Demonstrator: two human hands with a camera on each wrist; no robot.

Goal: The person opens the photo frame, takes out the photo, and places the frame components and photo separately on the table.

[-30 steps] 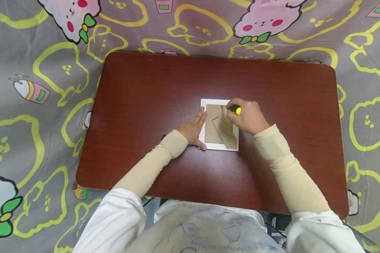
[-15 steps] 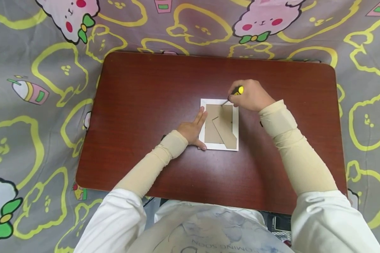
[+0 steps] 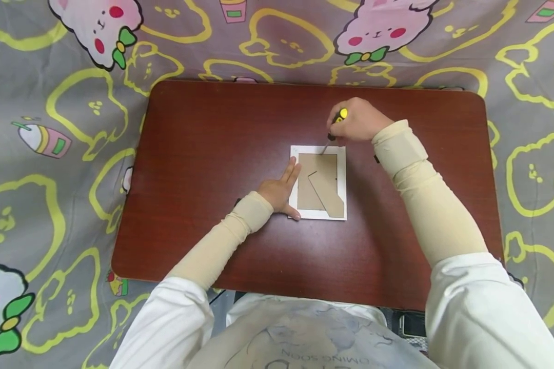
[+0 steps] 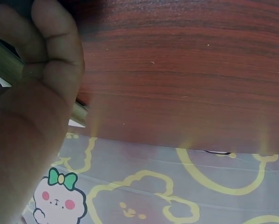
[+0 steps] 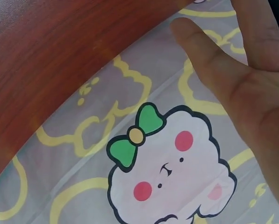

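A white picture frame (image 3: 318,183) lies face down on the dark red table (image 3: 221,154), its brown cardboard back and folded stand facing up. My left hand (image 3: 283,189) lies flat against the frame's left edge with straight fingers; in the left wrist view the fingers (image 4: 46,56) press along that edge. My right hand (image 3: 356,121) grips a small screwdriver (image 3: 335,124) with a yellow and black handle just beyond the frame's far edge. Its metal tip points down at the frame's top right area.
A grey cloth (image 3: 64,102) printed with yellow outlines and pink rabbits surrounds the table and shows in both wrist views (image 5: 153,177). My white shirt (image 3: 304,333) fills the bottom of the head view.
My right hand has moved with the screwdriver from over the frame's upper right part away to just past its far edge. The left hand and the frame stay where they were.
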